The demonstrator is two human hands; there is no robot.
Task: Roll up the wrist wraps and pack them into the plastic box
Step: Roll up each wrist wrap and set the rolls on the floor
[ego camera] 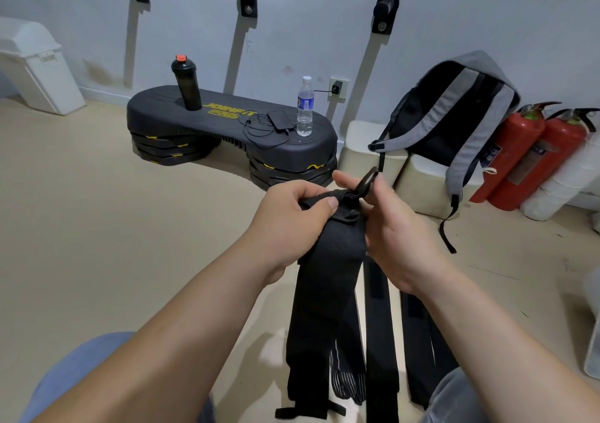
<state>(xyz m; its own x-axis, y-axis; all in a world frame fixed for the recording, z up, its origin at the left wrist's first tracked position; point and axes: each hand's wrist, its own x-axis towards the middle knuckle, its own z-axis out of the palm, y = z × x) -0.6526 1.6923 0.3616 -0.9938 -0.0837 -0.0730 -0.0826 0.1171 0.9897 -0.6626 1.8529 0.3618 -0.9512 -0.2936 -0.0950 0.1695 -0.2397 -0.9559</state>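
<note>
Early in the rolling step, by the look of it: one black wrist wrap (328,276) lifted clear of the floor (97,228) and held by its top end, not yet rolled, no coil showing. Left hand (292,218) clamped on that top end, thumb pressed across the folded fabric, fingers curled round behind. Right hand (393,231) close against it on the other side, fingertips seemingly pinching the thumb loop (368,182) sticking up from the end; exact hold partly hidden. Both hands together on the same end, almost touching. Long axis of the wrap running straight down the frame, from the hands toward the lap: loop end up and away, free tail hanging low and near, a closure tab at the bottom edge of view. More wraps (380,325) lying flat on the floor beneath, side by side, roughly parallel to the hanging one, all unrolled. Next, probably: tuck the loop in, turn the top end over on itself and wind tightly down the length, edges kept in line to avoid a coned roll. No plastic box plainly visible; a pale container (592,325) cut off at the right edge, impossible to tell whether the box or not.
</note>
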